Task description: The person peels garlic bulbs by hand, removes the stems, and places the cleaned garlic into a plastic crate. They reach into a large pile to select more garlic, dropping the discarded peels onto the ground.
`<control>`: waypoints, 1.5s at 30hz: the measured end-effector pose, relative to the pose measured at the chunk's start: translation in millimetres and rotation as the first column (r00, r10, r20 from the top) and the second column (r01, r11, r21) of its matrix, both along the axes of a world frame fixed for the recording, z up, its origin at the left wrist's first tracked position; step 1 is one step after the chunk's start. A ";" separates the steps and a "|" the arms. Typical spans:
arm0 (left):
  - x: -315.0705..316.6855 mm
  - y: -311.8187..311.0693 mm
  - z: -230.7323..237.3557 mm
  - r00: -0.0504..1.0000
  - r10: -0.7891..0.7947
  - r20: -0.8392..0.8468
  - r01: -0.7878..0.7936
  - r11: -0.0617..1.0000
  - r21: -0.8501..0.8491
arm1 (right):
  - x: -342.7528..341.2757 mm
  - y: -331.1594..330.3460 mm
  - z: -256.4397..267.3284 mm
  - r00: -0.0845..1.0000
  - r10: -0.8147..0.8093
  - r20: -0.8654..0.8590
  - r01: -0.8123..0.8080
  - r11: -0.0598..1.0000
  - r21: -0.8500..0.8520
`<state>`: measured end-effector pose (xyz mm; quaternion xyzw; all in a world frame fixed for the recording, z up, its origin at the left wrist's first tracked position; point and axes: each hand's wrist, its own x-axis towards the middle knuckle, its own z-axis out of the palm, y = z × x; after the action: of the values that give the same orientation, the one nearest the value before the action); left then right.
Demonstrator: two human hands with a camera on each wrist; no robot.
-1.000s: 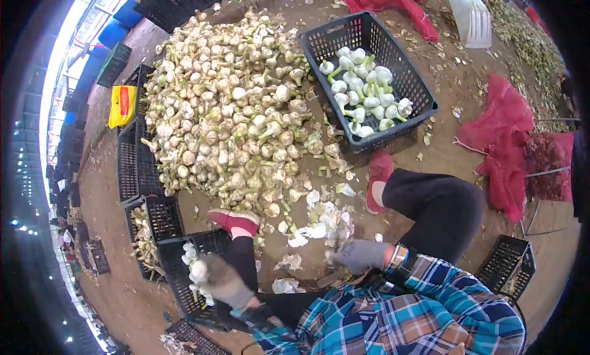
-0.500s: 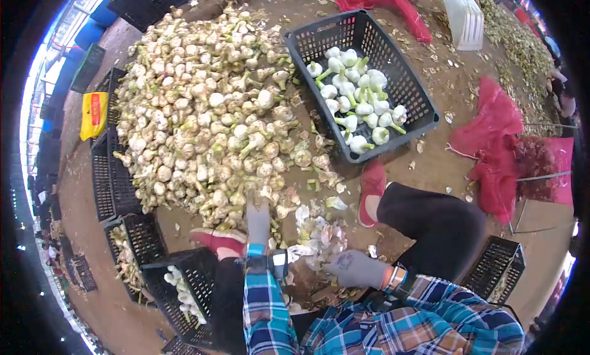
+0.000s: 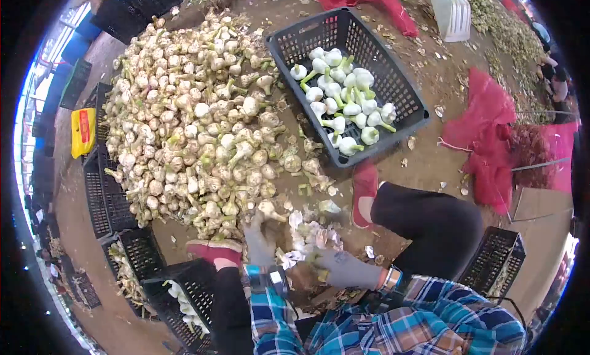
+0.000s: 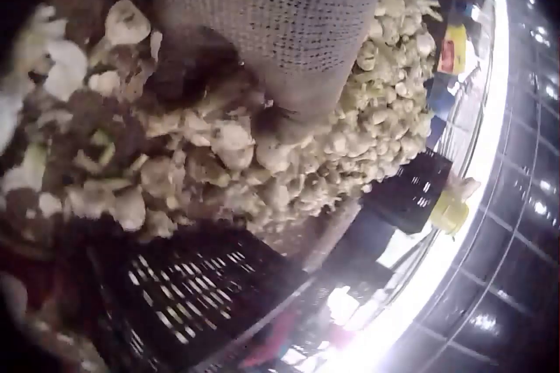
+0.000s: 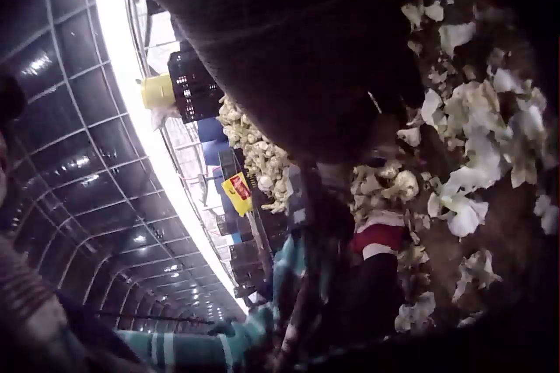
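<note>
My left hand, in a pale knit glove, is at the near edge of a big heap of untrimmed garlic. Its fingers grip a garlic bulb whose stem points right in the head view. In the left wrist view the gloved hand bends down over dirty bulbs. The gloved right hand hovers above loose peelings, fingers curled; I cannot tell what is in them. Cleaned white garlic bulbs lie in a black crate. More white bulbs fill part of a crate beside the left leg.
Garlic skins litter the dirt between the red shoes. Other black crates line the heap's left side, near a yellow bag. Red mesh sacks lie at right, and a white plastic container stands farther back.
My left hand has left the crate of white bulbs by the left leg, reached to the heap and drawn back slightly with a bulb. The right hand stays over the peelings. The head view has shifted.
</note>
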<state>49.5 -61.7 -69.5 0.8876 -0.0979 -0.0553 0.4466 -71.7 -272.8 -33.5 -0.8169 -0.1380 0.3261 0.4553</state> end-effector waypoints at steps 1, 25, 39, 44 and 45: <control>-10.7 -7.9 21.6 0.996 0.010 -0.089 -0.019 0.995 -0.097 | 1.3 0.8 5.5 0.989 -0.146 -0.029 0.149 0.983 0.103; -122.3 -61.3 132.4 0.993 0.106 0.048 -0.087 0.950 -0.300 | 18.9 -29.3 101.9 0.671 -0.394 -0.628 0.662 0.700 0.268; -134.1 -52.1 113.5 0.930 0.250 -0.269 -0.361 0.764 -0.535 | 28.3 -35.3 86.8 0.839 -0.280 -0.466 0.492 0.757 0.431; -129.3 -54.8 119.5 0.599 0.044 -0.799 -0.798 0.113 -0.592 | 26.8 -27.9 88.0 0.932 -0.362 0.026 0.338 0.893 0.297; -129.0 -57.5 122.7 0.600 0.043 -0.799 -0.798 0.111 -0.593 | 25.5 -26.9 89.3 0.916 -0.401 0.027 0.368 0.865 0.342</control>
<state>-79.4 -119.2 53.2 0.3474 0.3219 -0.1243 0.8720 -46.2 -299.7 55.8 -0.7550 -0.0467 0.1610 0.6340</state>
